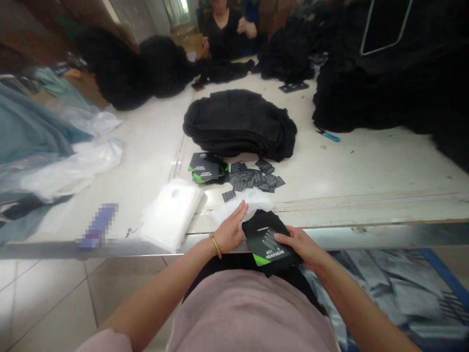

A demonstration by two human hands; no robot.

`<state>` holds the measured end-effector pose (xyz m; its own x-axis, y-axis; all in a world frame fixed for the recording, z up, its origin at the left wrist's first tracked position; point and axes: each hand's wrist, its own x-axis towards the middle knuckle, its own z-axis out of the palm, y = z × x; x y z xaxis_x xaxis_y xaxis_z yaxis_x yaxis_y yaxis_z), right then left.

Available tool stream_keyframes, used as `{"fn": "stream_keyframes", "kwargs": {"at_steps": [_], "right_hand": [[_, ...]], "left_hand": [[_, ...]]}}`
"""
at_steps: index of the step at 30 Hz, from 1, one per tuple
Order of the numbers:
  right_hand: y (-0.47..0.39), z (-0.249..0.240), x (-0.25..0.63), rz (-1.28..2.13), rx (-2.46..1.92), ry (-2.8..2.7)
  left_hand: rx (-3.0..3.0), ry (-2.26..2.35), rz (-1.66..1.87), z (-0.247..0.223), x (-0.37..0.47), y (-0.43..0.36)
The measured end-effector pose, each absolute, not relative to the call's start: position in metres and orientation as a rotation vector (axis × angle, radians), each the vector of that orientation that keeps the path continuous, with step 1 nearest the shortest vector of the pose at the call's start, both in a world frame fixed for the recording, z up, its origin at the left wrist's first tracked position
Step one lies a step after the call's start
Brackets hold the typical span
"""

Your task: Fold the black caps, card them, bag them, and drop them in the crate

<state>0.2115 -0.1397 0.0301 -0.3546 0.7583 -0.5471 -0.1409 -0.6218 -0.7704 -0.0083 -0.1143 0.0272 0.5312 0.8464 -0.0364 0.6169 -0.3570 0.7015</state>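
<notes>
My right hand point(298, 244) grips a folded black fabric piece with a black-and-green card point(258, 242) reading "HEADGEAR" on top. Under the right thumb, a small dark label point(270, 238) lies against the card. My left hand point(232, 233) pinches a translucent plastic bag point(229, 210) at the table's edge, its lower fingers partly hidden. Just beyond lie a stack of similar cards point(207, 167) and a loose heap of small dark labels point(254, 178). A pile of white plastic bags point(172, 210) is left of my left hand.
Folded black garments point(238, 120) are stacked mid-table. Blue thread snips point(330, 136) lie to the right, near a large black fabric heap point(366, 93). Plastic and grey-blue cloth point(36, 122) cover the left side. Across the table is another person point(229, 32).
</notes>
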Motion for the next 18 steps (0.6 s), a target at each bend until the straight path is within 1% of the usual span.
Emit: {"fn": "stream_keyframes", "kwargs": {"at_steps": [4, 6, 8, 10, 13, 15, 18], "right_hand": [[-0.125, 0.034, 0.212, 1.723, -1.486, -1.253], [-0.119, 0.038, 0.21, 1.698, -1.486, -1.371], [-0.116, 0.041, 0.208, 1.848, -1.421, -1.242], [-0.116, 0.039, 0.206, 1.932, -1.381, -0.958], [-0.121, 0.032, 0.203, 1.811, -1.426, -0.718], [-0.125, 0.028, 0.201, 1.726, -1.445, -0.711], [-0.127, 0.029, 0.203, 1.72, -1.449, -0.942]], "left_hand": [[2.292, 1.142, 0.353, 0.041, 0.006, -0.113], [2.46, 1.08, 0.291, 0.045, 0.012, -0.119], [2.573, 1.028, 0.207, 0.045, 0.015, -0.127], [2.614, 1.008, 0.14, 0.041, 0.012, -0.136], [2.576, 1.049, 0.166, 0.031, 0.006, -0.142], [2.535, 1.036, 0.24, 0.027, 0.003, -0.141], [2.494, 0.893, 0.261, 0.032, 0.004, -0.132]]}}
